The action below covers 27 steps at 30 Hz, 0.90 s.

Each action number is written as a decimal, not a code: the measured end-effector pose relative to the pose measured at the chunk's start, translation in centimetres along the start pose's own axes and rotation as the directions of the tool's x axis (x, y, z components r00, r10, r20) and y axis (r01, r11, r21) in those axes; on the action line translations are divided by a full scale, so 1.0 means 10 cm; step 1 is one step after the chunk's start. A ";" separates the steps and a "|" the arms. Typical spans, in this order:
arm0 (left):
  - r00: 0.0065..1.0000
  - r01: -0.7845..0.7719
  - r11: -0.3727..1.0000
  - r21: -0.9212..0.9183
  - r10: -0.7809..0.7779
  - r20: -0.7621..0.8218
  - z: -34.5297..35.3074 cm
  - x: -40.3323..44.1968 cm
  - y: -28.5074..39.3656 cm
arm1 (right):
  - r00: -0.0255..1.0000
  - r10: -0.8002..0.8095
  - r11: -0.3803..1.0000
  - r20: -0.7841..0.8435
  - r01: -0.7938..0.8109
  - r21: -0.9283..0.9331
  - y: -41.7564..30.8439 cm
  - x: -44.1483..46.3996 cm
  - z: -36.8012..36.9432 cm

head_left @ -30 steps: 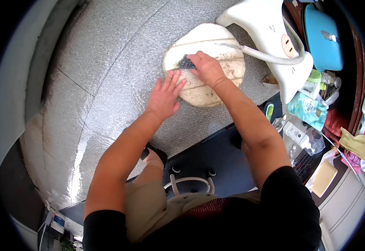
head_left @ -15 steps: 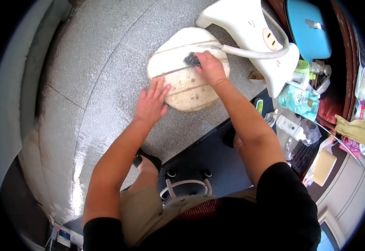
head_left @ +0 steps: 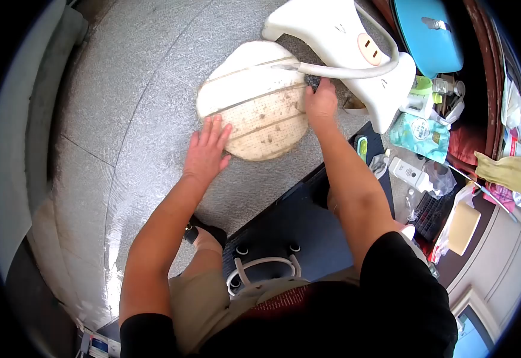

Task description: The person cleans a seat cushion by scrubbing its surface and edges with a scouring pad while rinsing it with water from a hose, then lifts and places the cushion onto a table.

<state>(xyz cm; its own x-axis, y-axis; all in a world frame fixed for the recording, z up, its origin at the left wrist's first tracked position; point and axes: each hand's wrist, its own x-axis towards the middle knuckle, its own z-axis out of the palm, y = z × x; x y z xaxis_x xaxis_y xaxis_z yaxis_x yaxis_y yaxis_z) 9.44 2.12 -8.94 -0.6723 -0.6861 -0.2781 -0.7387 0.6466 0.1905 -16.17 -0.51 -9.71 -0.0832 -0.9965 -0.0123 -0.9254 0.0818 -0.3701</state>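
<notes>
A round off-white slab (head_left: 260, 113) with parallel grooves, a dimpled surface and brown stains lies on the wet grey floor. My left hand (head_left: 207, 149) is open, its spread fingertips on the slab's lower-left edge. At the slab's right edge, my right hand (head_left: 322, 104) is closed on a dark grey scouring pad (head_left: 313, 82), partly hidden by the fingers and the hose. Just above that hand, a whitish hose (head_left: 356, 74) reaches over the slab, its open end above the upper part. The upper half looks whiter than the stained lower half.
A white plastic stool-like piece (head_left: 332, 36) with a pig snout stands at the upper right, beside a blue container (head_left: 429, 36). Bottles, a teal pouch (head_left: 421, 134) and a green-and-white brush (head_left: 361, 148) crowd the right. A dark board (head_left: 308, 232) lies near my feet.
My right hand has moved with the scouring pad from the slab's upper middle to its right edge. My left hand stays at the lower-left edge. The whole view has shifted slightly.
</notes>
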 end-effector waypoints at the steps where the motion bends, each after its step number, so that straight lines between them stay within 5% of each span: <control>1: 1.000 0.000 1.000 0.000 0.000 0.000 0.00 -0.02 -0.01 | 0.999 0.027 1.000 -0.029 -0.027 -0.001 -0.05 -0.04 0.06; 3: 0.999 0.002 1.000 -0.006 -0.001 0.040 -0.02 0.01 -0.01 | 0.992 0.082 0.997 -0.095 -0.083 -0.002 -0.13 -0.07 0.15; 5: 1.000 -0.002 1.000 -0.013 0.002 0.003 0.00 -0.01 -0.03 | 0.990 0.002 0.998 0.138 -0.009 0.054 -0.45 -0.19 0.15; 6: 0.999 -0.007 1.000 -0.025 0.006 -0.039 0.02 -0.03 -0.02 | 0.990 -0.054 0.996 0.131 0.044 0.082 -0.34 -0.14 0.08; 10: 0.999 0.001 0.998 -0.055 -0.003 -0.034 0.01 0.00 -0.02 | 0.983 0.105 0.993 -0.148 -0.111 -0.031 0.24 0.26 -0.06; 12: 1.000 0.002 0.997 -0.082 -0.004 -0.015 -0.02 0.00 -0.02 | 0.746 0.656 0.751 -0.115 -0.629 0.203 0.28 0.46 -0.07; 13: 1.000 0.003 0.997 -0.072 -0.004 -0.021 -0.03 -0.02 -0.04 | 0.747 0.654 0.752 -0.121 -0.624 0.213 0.25 0.50 0.00; 15: 0.992 0.012 0.981 -0.192 0.013 0.128 0.00 -0.17 -0.03 | 0.816 0.510 0.859 -0.272 -0.474 0.193 0.07 0.48 0.26; 16: 0.991 0.022 0.985 -0.172 0.002 0.136 0.00 -0.20 -0.12 | 0.934 0.240 0.963 -0.264 -0.195 0.185 -0.10 0.53 0.39; 20: 0.983 -0.144 0.988 -0.064 0.135 -0.126 0.12 -0.35 -0.29 | 0.984 0.105 0.986 -0.143 -0.085 0.142 -0.40 0.90 0.27; 23: 0.998 0.043 0.985 -0.165 -0.036 0.047 -0.05 -0.07 -0.43 | 0.965 0.101 0.995 -0.243 -0.095 0.037 -0.70 0.91 0.35; 25: 0.996 0.041 0.992 -0.123 -0.031 0.085 -0.09 0.01 -0.40 | 0.964 -0.086 0.996 0.251 0.080 0.034 -1.03 0.75 0.37; 27: 0.983 0.058 0.996 -0.067 -0.046 0.176 -0.09 0.00 -0.36 | 0.897 -0.263 0.963 0.356 0.269 0.032 -1.07 0.67 0.32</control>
<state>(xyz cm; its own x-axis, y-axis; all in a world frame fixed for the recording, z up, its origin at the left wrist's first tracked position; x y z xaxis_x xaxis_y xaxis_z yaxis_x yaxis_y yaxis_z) 12.06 -0.48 -8.76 -0.6187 -0.6456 -0.4477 -0.7782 0.5815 0.2371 -5.60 -8.07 -8.79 0.3004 -0.9218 -0.2449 -0.9013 -0.1904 -0.3891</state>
